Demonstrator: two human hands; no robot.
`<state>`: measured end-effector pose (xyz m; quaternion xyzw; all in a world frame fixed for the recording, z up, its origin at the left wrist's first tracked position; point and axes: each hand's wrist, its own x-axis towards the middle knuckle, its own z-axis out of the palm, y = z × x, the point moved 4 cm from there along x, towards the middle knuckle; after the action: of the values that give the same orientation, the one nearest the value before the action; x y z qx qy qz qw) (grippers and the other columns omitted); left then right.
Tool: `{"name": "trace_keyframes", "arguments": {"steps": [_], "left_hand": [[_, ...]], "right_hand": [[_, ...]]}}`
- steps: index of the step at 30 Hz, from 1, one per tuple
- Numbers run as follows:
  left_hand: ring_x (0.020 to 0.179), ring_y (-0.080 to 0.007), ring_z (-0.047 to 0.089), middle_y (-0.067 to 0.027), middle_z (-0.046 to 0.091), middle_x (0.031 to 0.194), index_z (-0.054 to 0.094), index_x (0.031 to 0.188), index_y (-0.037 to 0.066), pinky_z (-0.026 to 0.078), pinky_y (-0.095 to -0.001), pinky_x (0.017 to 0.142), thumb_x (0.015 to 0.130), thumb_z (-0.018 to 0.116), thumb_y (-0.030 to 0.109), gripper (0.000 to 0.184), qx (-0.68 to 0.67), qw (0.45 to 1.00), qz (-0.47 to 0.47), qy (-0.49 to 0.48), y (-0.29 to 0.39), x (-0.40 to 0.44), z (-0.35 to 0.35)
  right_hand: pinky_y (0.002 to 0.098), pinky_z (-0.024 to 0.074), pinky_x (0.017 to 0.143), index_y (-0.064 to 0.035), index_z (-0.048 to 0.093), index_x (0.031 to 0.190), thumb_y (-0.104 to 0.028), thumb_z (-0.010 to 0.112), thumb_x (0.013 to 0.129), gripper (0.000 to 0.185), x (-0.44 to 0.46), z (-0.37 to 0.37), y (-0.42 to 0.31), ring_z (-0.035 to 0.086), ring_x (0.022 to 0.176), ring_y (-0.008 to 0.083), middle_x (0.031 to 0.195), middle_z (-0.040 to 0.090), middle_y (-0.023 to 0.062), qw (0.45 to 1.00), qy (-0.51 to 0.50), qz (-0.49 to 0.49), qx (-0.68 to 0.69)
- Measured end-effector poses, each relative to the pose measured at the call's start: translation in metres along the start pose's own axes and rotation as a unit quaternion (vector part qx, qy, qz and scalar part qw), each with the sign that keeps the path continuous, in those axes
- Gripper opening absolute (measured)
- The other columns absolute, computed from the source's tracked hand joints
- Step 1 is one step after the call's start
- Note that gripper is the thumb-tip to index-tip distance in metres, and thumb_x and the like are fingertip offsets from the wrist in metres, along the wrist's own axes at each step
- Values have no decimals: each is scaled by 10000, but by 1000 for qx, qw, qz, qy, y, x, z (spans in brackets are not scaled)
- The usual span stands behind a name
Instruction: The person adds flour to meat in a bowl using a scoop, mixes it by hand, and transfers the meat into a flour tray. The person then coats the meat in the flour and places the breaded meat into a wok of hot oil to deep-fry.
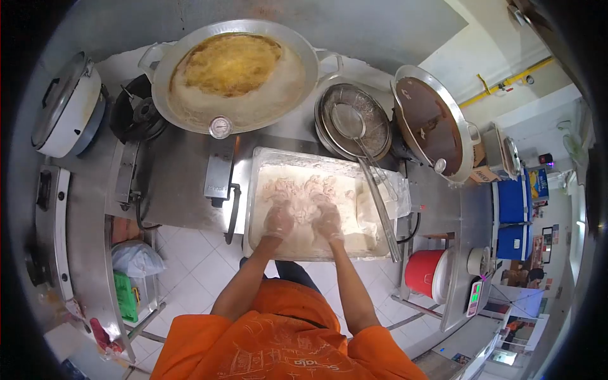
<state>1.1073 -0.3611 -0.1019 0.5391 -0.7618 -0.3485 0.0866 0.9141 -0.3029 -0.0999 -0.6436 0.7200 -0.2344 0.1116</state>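
Observation:
A rectangular metal tray (255, 166) holds pale flour (272, 174) with several lumpy, pinkish floured pieces (313, 185) in it, which look like raw meat. My left hand (278, 220), white with flour, is down in the tray at the left of the pieces. Opposite it, my right hand (327, 221) touches the same heap from the right. Both sets of fingers blend into the flour and pieces, so their grip is hidden. Long-handled tongs or a similar metal tool (380, 209) lie across the tray's right side, near a whitish sheet or bag (368, 212).
Behind the tray stands a wide pan of foaming oil (234, 69) with a dial thermometer (220, 127). Strainers (348, 120) sit right of it, beside a pan of dark oil (430, 120). A lidded white pot (66, 111) is at left, a red cooler (424, 273) at lower right.

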Motion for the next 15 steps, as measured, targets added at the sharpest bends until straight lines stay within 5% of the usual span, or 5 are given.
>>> {"name": "trace_keyframes", "arguments": {"steps": [2, 5, 8, 11, 15], "left_hand": [[1115, -417, 593, -301, 536, 1293, 476, 1391, 121, 493, -458, 910, 792, 626, 192, 622, 31, 994, 31, 99, 4, 1, -5], [1123, -382, 603, -296, 552, 1288, 426, 1437, 128, 485, -475, 925, 783, 633, 209, 690, 202, 961, -5, 191, 37, -7, -39], [1079, -366, 625, -270, 593, 1237, 360, 1480, 134, 477, -471, 937, 761, 659, 260, 789, 250, 952, 44, 171, 30, 20, -9], [1008, -372, 647, -272, 622, 1168, 468, 1406, 126, 499, -496, 878, 760, 668, 275, 692, 163, 980, 36, 106, -9, 62, 40], [937, -327, 667, -223, 671, 1057, 589, 1248, 73, 529, -465, 805, 787, 645, 229, 491, -15, 996, -11, 87, 54, 25, -43]], "right_hand": [[429, 394, 1028, -27, 557, 1247, -277, 791, 657, 682, 11, -13, 13, 548, 1147, 358, 1184, 613, 186, 1000, 10, 5, 13], [415, 438, 997, -35, 598, 1215, -268, 821, 659, 643, 45, -74, -31, 550, 1157, 344, 1248, 599, 166, 993, -109, 41, -26], [399, 430, 1014, -30, 555, 1292, -297, 846, 632, 769, 71, -50, -21, 528, 1202, 338, 1307, 569, 174, 992, -119, 39, 36], [391, 430, 1014, -26, 533, 1316, -329, 866, 618, 830, 80, -6, 13, 535, 1202, 340, 1293, 579, 178, 961, -104, 29, 253], [346, 442, 999, 3, 536, 1289, -408, 791, 724, 743, 53, -7, 48, 576, 1143, 264, 1215, 623, 164, 973, -188, 78, 107]]}}
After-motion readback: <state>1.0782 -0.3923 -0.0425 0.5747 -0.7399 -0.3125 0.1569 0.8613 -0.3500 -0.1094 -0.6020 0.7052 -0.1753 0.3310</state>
